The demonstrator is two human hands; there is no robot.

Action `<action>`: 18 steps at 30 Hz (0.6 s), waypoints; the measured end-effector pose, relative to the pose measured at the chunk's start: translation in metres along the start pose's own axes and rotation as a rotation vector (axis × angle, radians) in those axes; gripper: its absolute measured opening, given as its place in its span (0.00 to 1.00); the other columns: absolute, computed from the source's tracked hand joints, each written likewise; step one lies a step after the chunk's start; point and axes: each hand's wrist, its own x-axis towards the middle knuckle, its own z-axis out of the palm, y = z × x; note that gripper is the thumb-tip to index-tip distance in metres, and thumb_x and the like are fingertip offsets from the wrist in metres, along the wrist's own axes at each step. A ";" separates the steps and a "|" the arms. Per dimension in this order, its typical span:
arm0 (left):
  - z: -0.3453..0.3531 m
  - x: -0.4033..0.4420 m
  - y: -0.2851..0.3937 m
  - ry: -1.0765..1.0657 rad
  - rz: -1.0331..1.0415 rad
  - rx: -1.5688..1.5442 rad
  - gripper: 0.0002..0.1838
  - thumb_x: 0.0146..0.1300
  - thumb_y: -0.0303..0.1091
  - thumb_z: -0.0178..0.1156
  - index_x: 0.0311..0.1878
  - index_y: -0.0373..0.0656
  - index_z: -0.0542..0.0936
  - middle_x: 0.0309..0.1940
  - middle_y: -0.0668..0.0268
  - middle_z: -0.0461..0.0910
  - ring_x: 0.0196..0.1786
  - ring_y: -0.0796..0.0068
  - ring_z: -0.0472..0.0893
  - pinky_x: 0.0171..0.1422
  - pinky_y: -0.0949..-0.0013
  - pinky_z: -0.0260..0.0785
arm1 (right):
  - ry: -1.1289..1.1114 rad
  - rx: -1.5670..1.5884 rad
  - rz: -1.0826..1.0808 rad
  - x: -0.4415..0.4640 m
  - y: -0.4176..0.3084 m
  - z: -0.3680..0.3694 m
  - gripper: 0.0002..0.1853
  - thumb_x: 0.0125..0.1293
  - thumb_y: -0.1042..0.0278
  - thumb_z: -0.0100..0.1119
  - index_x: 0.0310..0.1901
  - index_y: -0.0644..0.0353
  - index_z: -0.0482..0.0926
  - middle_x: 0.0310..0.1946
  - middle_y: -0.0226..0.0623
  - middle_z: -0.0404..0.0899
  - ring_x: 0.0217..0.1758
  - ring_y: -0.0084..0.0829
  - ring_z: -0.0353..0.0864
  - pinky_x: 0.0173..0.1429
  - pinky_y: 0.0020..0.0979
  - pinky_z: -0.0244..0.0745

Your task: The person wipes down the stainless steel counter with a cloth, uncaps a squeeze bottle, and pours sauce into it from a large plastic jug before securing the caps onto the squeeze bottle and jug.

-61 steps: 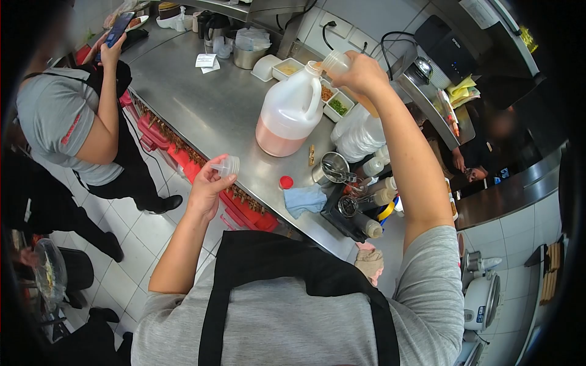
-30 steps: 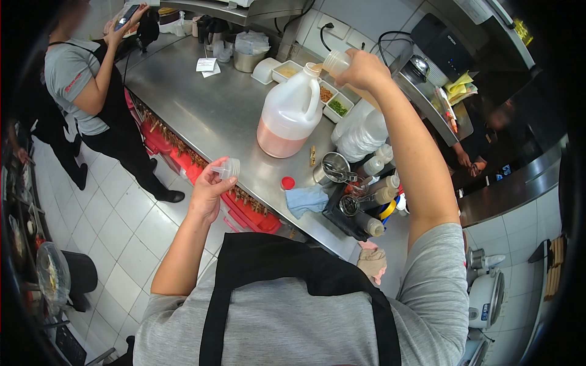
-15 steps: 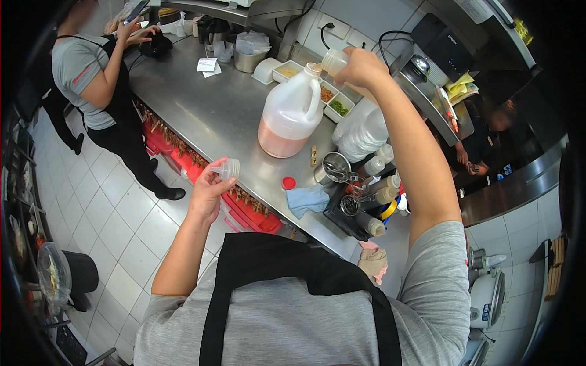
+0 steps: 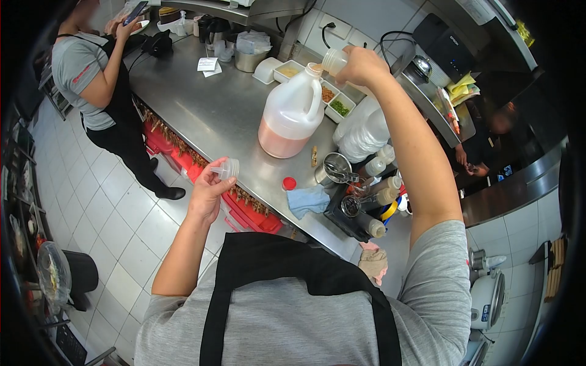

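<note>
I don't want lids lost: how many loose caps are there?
2: the red cap on the counter by the blue cloth, the clear nozzle cap in the left hand. Others may be hidden.

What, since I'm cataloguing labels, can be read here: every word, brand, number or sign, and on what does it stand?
"EPSON": black printer.
Paper slips: print too small to read.
Co-worker's sleeve: red lettering, too small.
White cooker: label too small.
White sheet, top right: too blurred.
Large jug: no text visible.
</note>
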 end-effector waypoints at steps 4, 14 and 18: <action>-0.001 0.000 0.001 -0.004 -0.007 -0.004 0.32 0.52 0.23 0.69 0.62 0.38 0.70 0.50 0.66 0.75 0.53 0.74 0.73 0.61 0.70 0.64 | -0.014 -0.009 -0.002 0.001 -0.001 -0.001 0.31 0.38 0.60 0.72 0.51 0.51 0.80 0.48 0.36 0.82 0.53 0.35 0.80 0.54 0.38 0.75; -0.004 0.000 0.002 0.003 -0.006 0.000 0.31 0.53 0.23 0.68 0.62 0.39 0.70 0.50 0.66 0.75 0.53 0.74 0.73 0.61 0.70 0.64 | -0.023 -0.050 0.000 0.005 -0.005 0.003 0.35 0.40 0.59 0.73 0.56 0.50 0.77 0.51 0.36 0.81 0.56 0.36 0.79 0.56 0.40 0.73; -0.004 -0.001 0.003 0.009 -0.012 -0.005 0.31 0.53 0.22 0.68 0.62 0.39 0.70 0.50 0.66 0.76 0.54 0.74 0.73 0.62 0.69 0.63 | -0.060 -0.070 -0.003 0.002 -0.011 -0.005 0.33 0.42 0.60 0.73 0.55 0.52 0.77 0.51 0.36 0.81 0.56 0.37 0.79 0.56 0.40 0.73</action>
